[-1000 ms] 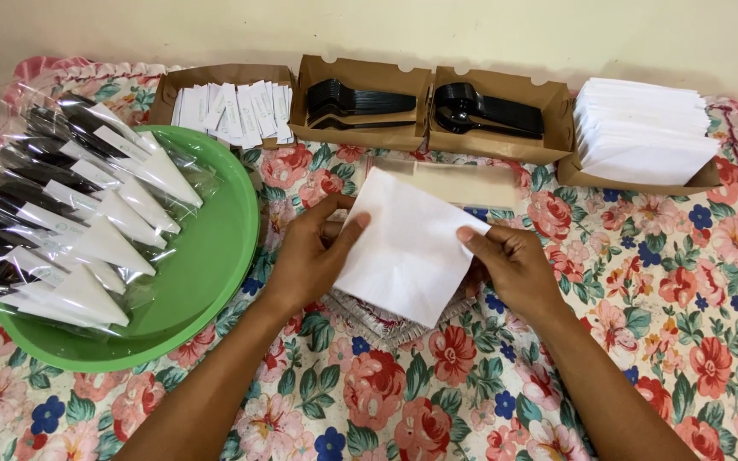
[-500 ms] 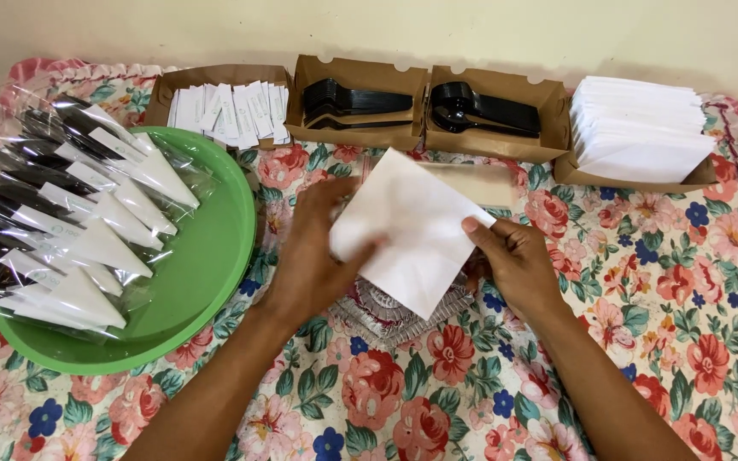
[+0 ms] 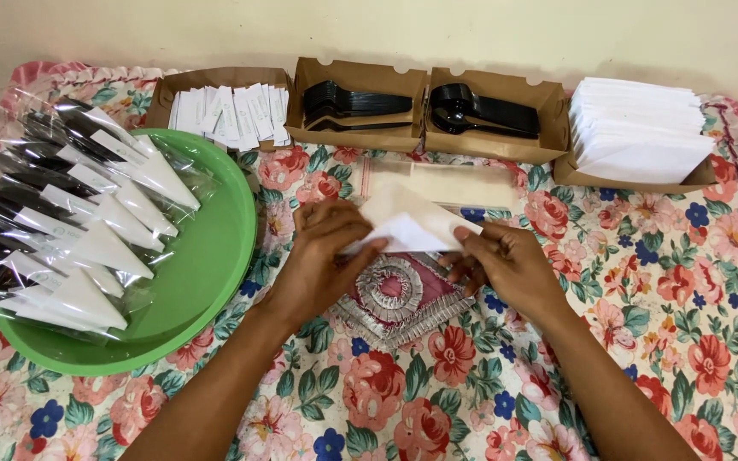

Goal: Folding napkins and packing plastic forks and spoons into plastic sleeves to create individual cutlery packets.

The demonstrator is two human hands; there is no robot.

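You are pinching the white napkin (image 3: pixel 410 229) between both hands, left hand (image 3: pixel 326 256) and right hand (image 3: pixel 506 265). It is lying sideways just above the table, one end in each.

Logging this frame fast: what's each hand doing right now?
Left hand: closed on the white napkin, pinching its left side.
Right hand: closed on the same napkin's right edge.

White paper napkin (image 3: pixel 410 224), folded, at the centre of the frame.
It is thin and plain white, bent into a slanted wedge, held off the floral tabletop (image 3: pixel 642 282) and pinched at its two lower ends, its upper edge rising toward the frame's top.
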